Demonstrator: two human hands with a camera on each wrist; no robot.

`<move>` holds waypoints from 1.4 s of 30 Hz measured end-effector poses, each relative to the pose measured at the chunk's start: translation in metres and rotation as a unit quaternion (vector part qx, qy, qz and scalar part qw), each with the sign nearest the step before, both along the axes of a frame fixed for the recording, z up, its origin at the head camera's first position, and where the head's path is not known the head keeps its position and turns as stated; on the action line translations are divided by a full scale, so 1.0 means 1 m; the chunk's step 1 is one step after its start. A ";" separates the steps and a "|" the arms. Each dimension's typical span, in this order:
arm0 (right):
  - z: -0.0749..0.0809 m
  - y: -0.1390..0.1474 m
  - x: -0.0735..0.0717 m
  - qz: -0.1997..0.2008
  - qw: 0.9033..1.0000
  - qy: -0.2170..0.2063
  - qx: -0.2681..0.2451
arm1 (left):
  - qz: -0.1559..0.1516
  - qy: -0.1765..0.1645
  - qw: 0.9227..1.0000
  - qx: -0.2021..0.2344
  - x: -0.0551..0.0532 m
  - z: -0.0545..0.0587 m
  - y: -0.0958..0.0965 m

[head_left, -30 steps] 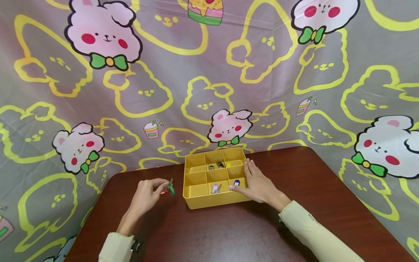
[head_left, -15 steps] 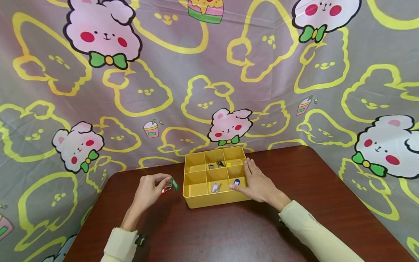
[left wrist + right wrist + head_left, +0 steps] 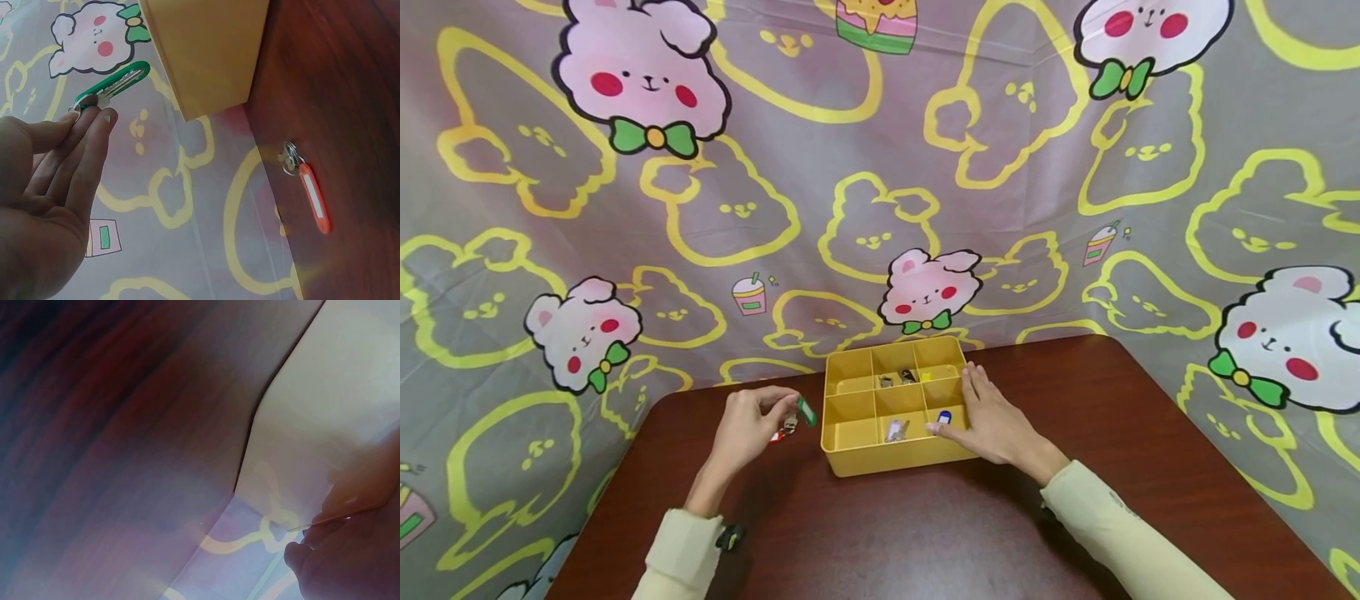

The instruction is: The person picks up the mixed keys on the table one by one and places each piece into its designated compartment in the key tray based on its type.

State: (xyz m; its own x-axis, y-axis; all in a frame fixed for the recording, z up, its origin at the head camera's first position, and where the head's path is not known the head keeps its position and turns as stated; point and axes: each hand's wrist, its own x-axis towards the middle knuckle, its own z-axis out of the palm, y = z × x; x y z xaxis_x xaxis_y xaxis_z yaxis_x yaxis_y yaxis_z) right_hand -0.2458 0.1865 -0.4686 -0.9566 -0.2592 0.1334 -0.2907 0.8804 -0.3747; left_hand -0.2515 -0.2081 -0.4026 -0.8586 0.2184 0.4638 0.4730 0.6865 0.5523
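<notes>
My left hand [image 3: 747, 427] pinches a key with a green tag [image 3: 119, 82] between thumb and fingertips, held above the table just left of a yellow divided box [image 3: 898, 460]. Below it, a key with a red tag [image 3: 314, 199] lies on the tabletop. My right hand [image 3: 997, 425] rests along the box's right wall, fingers straight, its thumb reaching over the front right compartment. There sits a blue tag [image 3: 944, 418]. A key with a pale tag [image 3: 895, 431] lies in the front middle compartment.
In the back middle compartment are keys with a dark tag [image 3: 907, 376], and a yellow tag [image 3: 926, 377] shows in the back right one. The dark brown table [image 3: 910, 533] meets a patterned cloth [image 3: 820, 208] behind and at both sides.
My left hand has risen slightly and moved right toward the box, carrying the green-tagged key away from the red-tagged one. My right hand has stayed on the box.
</notes>
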 end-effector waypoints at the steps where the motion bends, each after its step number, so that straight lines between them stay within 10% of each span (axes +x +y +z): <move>1: 0.000 0.000 0.000 0.000 1.000 -0.001 0.000 | 0.001 -0.004 1.000 0.003 0.000 0.001 0.001; 42: 0.000 0.000 -0.001 -0.008 1.000 -0.009 -0.001 | -0.014 -0.097 0.990 0.097 -0.030 0.020 0.034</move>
